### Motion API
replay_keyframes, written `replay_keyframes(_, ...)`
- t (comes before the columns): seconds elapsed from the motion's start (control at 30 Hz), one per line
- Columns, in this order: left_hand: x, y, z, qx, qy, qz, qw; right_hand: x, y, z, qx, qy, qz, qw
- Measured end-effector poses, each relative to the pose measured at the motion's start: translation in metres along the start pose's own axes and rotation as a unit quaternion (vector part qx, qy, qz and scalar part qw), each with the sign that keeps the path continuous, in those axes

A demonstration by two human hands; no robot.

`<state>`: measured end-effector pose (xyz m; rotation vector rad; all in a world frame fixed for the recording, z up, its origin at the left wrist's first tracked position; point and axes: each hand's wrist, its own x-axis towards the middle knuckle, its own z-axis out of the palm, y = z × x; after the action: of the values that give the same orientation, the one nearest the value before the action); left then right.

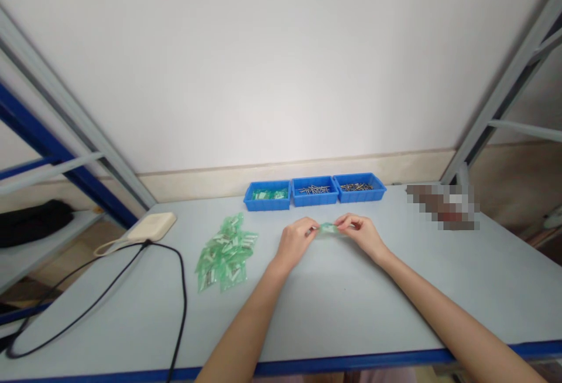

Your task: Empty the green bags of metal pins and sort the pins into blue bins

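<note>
We look down on a pale grey laminate workbench [351, 318] with a blue front edge. Our left hand [295, 241] and right hand [362, 236] are closed in a pinch near the middle of the bench, gripping opposite ends of a small green plastic bag [328, 228]. The bag is crinkled and translucent, and its contents are too small to make out. At 9 o'clock from the hands lies a loose heap of green plastic bags [226, 253], glossy and overlapping, each apparently holding something pale. At 12 o'clock, three shallow blue plastic trays stand in a touching row. The left tray [267, 206] holds green packets, while the middle tray [315, 204] and right tray [360, 199] hold slender metal screws. Farther out at 9 o'clock sits a rounded cream pad [152, 226], with a thin black cable [182, 307] looping across the bench. At 2 o'clock, a pixelated patch [442, 207] hides whatever lies there.
</note>
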<state>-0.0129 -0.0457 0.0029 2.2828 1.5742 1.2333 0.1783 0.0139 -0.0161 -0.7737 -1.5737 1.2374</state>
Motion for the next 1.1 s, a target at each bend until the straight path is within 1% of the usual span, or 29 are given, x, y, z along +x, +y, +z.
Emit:
replay_keyframes(0.1,-0.005,0.0,0.0,0.072,0.038,0.086,0.993,-0.004,-0.005,0.001,-0.05,0.0,-0.059,0.997)
replay_keyframes(0.17,-0.007,0.001,-0.002,0.103,0.059,0.112,0.987,-0.007,-0.008,0.003,-0.069,0.007,-0.078,0.995)
replay_keyframes(0.2,-0.008,0.002,-0.002,0.108,0.064,0.111,0.986,-0.007,-0.01,0.004,-0.066,0.017,-0.074,0.995)
replay_keyframes(0.27,-0.007,0.005,-0.002,0.082,0.064,0.075,0.992,-0.007,-0.012,0.008,-0.035,0.039,-0.036,0.998)
replay_keyframes(0.33,-0.005,0.009,0.0,-0.009,0.059,-0.007,0.998,-0.005,-0.011,0.012,0.015,0.054,0.027,0.998)
replay_keyframes(0.37,-0.003,0.011,0.003,-0.073,0.053,-0.055,0.994,-0.004,-0.01,0.014,0.039,0.058,0.058,0.996)
replay_keyframes(0.43,0.0,0.014,0.008,-0.192,0.036,-0.128,0.972,-0.002,-0.008,0.015,0.069,0.054,0.109,0.99)
replay_keyframes(0.47,0.001,0.014,0.009,-0.221,0.034,-0.143,0.964,-0.001,-0.007,0.016,0.072,0.055,0.122,0.988)
replay_keyframes(0.5,0.001,0.014,0.01,-0.221,0.04,-0.142,0.964,-0.001,-0.006,0.016,0.067,0.056,0.126,0.988)
replay_keyframes(0.53,0.001,0.014,0.01,-0.195,0.054,-0.124,0.972,-0.002,-0.006,0.016,0.057,0.059,0.12,0.989)
replay_keyframes(0.57,-0.001,0.014,0.009,-0.151,0.071,-0.089,0.982,-0.002,-0.007,0.015,0.046,0.066,0.101,0.992)
replay_keyframes(0.63,-0.005,0.013,0.005,-0.051,0.098,0.017,0.994,-0.004,-0.011,0.015,0.027,0.082,0.033,0.996)
replay_keyframes(0.7,-0.009,0.014,0.0,0.024,0.109,0.13,0.985,-0.007,-0.015,0.015,0.02,0.088,-0.038,0.995)
replay_keyframes(0.73,-0.011,0.015,-0.003,0.048,0.113,0.17,0.978,-0.008,-0.017,0.015,0.018,0.087,-0.065,0.994)
replay_keyframes(0.77,-0.012,0.016,-0.005,0.063,0.117,0.191,0.972,-0.009,-0.018,0.016,0.014,0.084,-0.082,0.993)
replay_keyframes(0.8,-0.012,0.016,-0.006,0.068,0.12,0.194,0.971,-0.01,-0.02,0.016,0.009,0.08,-0.092,0.992)
replay_keyframes(0.83,-0.012,0.017,-0.006,0.061,0.12,0.181,0.974,-0.01,-0.021,0.017,0.001,0.077,-0.095,0.993)
replay_keyframes(0.87,-0.011,0.017,-0.006,0.039,0.117,0.149,0.981,-0.01,-0.022,0.018,-0.007,0.074,-0.089,0.993)
replay_keyframes(0.93,-0.007,0.018,-0.003,-0.05,0.108,0.038,0.992,-0.01,-0.023,0.02,-0.015,0.068,-0.048,0.996)
replay_keyframes(0.97,-0.005,0.019,-0.001,-0.114,0.096,-0.029,0.988,-0.009,-0.023,0.021,-0.009,0.066,-0.019,0.998)
replay_keyframes(1.0,-0.002,0.019,0.001,-0.182,0.079,-0.093,0.976,-0.009,-0.024,0.023,0.003,0.063,0.01,0.998)
replay_keyframes(1.03,0.0,0.02,0.003,-0.246,0.06,-0.145,0.957,-0.009,-0.024,0.025,0.02,0.059,0.036,0.997)
replay_keyframes(1.07,0.002,0.02,0.005,-0.299,0.042,-0.182,0.936,-0.01,-0.025,0.026,0.038,0.053,0.055,0.996)
replay_keyframes(1.1,0.003,0.021,0.005,-0.337,0.029,-0.203,0.919,-0.01,-0.025,0.028,0.054,0.046,0.069,0.995)
